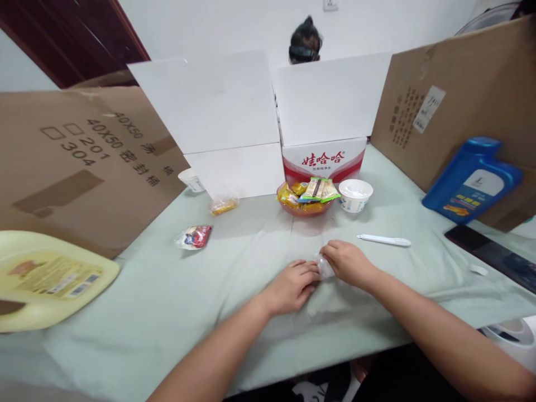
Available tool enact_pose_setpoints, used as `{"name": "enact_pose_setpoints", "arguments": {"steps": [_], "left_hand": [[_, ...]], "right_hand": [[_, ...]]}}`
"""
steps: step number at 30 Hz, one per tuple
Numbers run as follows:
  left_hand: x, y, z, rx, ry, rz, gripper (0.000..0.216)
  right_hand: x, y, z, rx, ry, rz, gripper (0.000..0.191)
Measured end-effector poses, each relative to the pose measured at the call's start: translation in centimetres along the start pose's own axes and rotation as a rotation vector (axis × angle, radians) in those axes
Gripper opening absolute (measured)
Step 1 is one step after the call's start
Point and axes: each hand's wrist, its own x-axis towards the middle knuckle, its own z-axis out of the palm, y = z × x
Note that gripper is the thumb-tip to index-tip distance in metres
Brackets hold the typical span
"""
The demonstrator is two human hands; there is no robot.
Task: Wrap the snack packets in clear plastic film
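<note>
a small clear plastic packet is pinched by the fingers of the right hand; its near-left edge is touched by the fingertips of the left hand, laid palm down on the pale green cloth. beyond the hands, a pink bowl is heaped with wrapped snacks; a paper cup is seen just right of it. a white cutter is laid near the right hand. farther right, a dark phone and a blue bottle are noted. at left, a red-and-white packet is seen, well apart from the hands.
</note>
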Motion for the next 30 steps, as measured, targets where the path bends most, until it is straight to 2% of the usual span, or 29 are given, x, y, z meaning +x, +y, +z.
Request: {"name": "enact_pose_setpoints", "arguments": {"steps": [4,7,9,12,15,17,20,23,25,27,30], "left_hand": [[-0.1,-0.5,0.5,0.002,0.086,0.044,0.032],[-0.1,-0.6,1.1,0.085,0.212,0.042,0.032],[0.1,-0.5,1.4,0.154,0.222,0.035,0.035],[0.5,-0.5,1.6,0.183,0.154,0.005,0.032],[0.7,-0.6,1.6,0.155,0.154,-0.012,0.025],[0.7,-0.6,1.5,0.148,0.169,-0.005,0.025],[0.4,-0.4,1.5,0.127,0.208,-0.007,0.026],[0.1,-0.3,1.5,0.085,0.301,-0.05,0.02],[0.0,-0.3,1.5,0.076,0.344,-0.096,0.016],[0.1,-0.3,1.5,0.086,0.343,-0.128,0.014],[0.3,-0.5,1.5,0.097,0.327,-0.147,0.013]], "right_hand": [[1.6,0.1,2.5,-0.089,0.002,0.161,0.023],[1.5,0.0,3.3,-0.08,0.031,0.176,0.024],[1.4,0.4,3.4,-0.057,0.066,0.151,0.022],[1.3,1.9,3.1,-0.05,0.196,0.165,0.017],[1.0,2.9,2.9,-0.036,0.415,0.22,0.018],[0.4,2.6,3.2,0.026,0.479,0.085,0.021],[-0.8,0.8,4.2,0.089,0.361,-0.187,0.026],[-2.1,-0.3,4.6,0.082,0.236,-0.205,0.027],[-2.4,0.4,3.8,0.093,0.192,-0.194,0.027],[-1.8,2.4,1.6,0.101,0.252,-0.158,0.028],[1.1,6.6,-3.3,0.009,0.579,0.066,0.031]]}}
